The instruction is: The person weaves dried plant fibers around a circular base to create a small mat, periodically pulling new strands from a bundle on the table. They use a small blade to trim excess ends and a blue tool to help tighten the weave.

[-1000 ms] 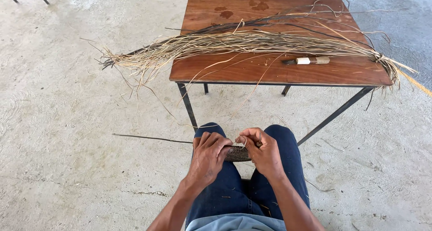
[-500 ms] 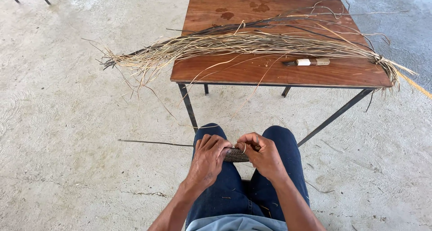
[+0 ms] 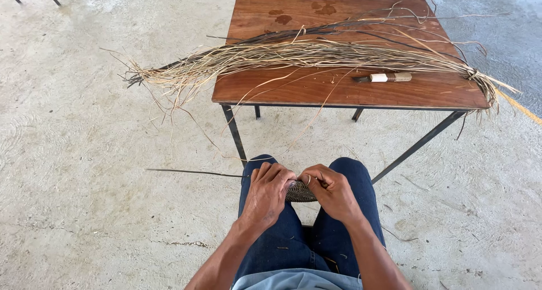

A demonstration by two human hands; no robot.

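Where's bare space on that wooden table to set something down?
Free: the near strip of the table between the front edge and the fibre bundle, left of the knife; also the far-left corner by the dark stains. Crowded: the middle band under the bundle and the far right with loose strands.

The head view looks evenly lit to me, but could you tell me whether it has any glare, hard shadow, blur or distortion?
In the head view, light is soft and even: only a faint shadow under the table, no glare on its top. Fibres, knife, both hands and the woven piece are sharp. The table's edges splay outward toward the bottom, a wide-angle effect.
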